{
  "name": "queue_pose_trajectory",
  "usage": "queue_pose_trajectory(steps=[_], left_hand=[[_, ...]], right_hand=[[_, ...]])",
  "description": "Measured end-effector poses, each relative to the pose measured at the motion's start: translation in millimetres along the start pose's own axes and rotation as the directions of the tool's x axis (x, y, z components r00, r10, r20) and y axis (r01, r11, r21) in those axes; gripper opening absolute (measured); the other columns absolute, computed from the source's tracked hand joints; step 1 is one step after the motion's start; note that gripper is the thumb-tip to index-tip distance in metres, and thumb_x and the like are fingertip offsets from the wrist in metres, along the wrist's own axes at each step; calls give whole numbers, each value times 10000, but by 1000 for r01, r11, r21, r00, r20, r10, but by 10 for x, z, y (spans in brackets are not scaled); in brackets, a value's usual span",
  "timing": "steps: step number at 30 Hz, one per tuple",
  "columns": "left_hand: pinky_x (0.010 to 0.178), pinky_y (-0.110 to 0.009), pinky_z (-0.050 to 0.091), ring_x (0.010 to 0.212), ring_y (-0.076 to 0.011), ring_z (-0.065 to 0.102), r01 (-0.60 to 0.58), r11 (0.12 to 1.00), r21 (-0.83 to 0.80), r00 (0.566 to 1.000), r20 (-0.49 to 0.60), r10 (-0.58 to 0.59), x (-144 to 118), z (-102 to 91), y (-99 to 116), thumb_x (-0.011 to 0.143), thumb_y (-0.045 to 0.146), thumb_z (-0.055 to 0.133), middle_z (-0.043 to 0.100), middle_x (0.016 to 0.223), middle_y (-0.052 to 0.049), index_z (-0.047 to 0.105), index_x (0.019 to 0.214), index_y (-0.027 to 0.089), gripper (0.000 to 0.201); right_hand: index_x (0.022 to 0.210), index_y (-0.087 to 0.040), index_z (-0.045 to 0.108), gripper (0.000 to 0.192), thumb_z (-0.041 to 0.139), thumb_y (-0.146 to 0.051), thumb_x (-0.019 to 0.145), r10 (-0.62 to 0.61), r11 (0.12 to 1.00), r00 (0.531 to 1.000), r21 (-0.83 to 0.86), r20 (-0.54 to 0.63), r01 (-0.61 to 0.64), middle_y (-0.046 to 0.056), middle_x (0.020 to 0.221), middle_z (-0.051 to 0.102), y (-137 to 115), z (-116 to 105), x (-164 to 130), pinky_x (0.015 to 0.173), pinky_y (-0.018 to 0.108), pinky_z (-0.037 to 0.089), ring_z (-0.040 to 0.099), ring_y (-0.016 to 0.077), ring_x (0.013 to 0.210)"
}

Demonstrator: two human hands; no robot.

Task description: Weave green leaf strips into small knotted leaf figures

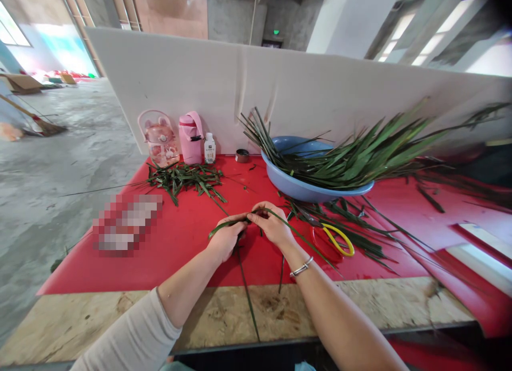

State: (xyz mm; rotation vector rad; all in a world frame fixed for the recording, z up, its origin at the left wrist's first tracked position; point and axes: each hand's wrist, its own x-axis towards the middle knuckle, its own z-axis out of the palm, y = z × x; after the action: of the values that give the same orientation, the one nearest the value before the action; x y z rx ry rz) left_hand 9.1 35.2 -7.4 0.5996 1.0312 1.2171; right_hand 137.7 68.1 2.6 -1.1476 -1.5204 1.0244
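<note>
Both my hands meet over the red table covering [176,253], working with long green leaf strips [230,220]. My left hand [227,238] is closed round the strips, and one end loops out past its left side. With thumb and fingers my right hand [272,224] pinches a strip close to the left fingertips. One strip trails down from the left hand over the table's wooden edge, and another runs out to the right under my right wrist. How the strips cross between the fingers is partly hidden.
A blue basin [316,187] heaped with long green leaves [360,158] stands behind my right hand. Yellow-handled scissors [339,240] lie before it. Cut leaf scraps [186,179], a pink flask [190,139], a clear pink bottle [162,142] and a white bottle [209,148] sit back left.
</note>
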Motion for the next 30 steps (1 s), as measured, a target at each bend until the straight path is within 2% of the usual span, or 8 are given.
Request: queue_pose_trajectory(steps=[5,12,14,17,21,23,27,30], left_hand=[[472,-183,379,472,-75,474,-13,994,109,1000,3,12,-8,-11,-14,616,198,679,633,625,-11,715,788,188,177],[455,-181,374,459,-74,476,66,997,38,998,-24,-65,7,4,-2,627,173,630,591,567,-5,688,788,147,173],[441,-178,364,444,-69,461,72,997,40,997,-19,-72,-1,8,11,612,170,637,573,544,1,685,762,136,160],[424,-175,350,422,-58,440,86,994,70,996,-28,-84,-24,18,28,590,173,661,566,537,9,687,737,137,154],[439,-175,367,445,-54,450,87,994,72,996,-23,-86,-35,12,12,574,196,690,606,610,-2,686,732,147,165],[446,-178,371,457,-56,451,81,994,76,997,1,-81,-26,-4,-11,576,224,705,612,633,-7,685,753,150,193],[420,-185,329,427,-56,404,38,992,120,997,68,-47,-6,-27,-52,590,280,723,527,525,21,679,768,138,232],[416,-190,318,418,-56,399,56,993,107,996,63,-63,-4,-20,-50,587,281,725,525,515,19,671,753,130,231]], right_hand=[[639,-181,516,274,742,-332,603,154,966,985,198,76,-167,-55,514,532,30,24,-17,472,204,349,464,85,482],[595,-182,463,385,638,-514,682,321,863,936,361,146,-353,-30,463,558,58,41,-11,363,194,310,448,83,365],[593,-184,459,387,651,-510,671,313,880,942,335,123,-336,-30,459,559,53,44,-8,362,195,316,450,85,360],[580,-173,487,372,679,-483,655,231,942,972,238,46,-235,-37,456,540,44,36,-9,388,193,330,444,77,383],[538,-164,509,379,675,-483,658,145,986,989,82,-23,-142,-56,417,456,50,5,-8,390,196,270,368,62,386],[531,-165,516,385,669,-494,658,131,991,991,28,-38,-130,-64,403,418,53,-8,-7,387,204,241,333,61,383],[540,-166,534,382,662,-508,651,143,989,988,-31,-50,-145,-75,395,364,48,-10,-6,381,213,205,291,63,383],[557,-161,553,371,653,-502,663,119,989,992,-86,-37,-122,-76,403,347,50,-12,-4,381,213,204,275,61,387]])
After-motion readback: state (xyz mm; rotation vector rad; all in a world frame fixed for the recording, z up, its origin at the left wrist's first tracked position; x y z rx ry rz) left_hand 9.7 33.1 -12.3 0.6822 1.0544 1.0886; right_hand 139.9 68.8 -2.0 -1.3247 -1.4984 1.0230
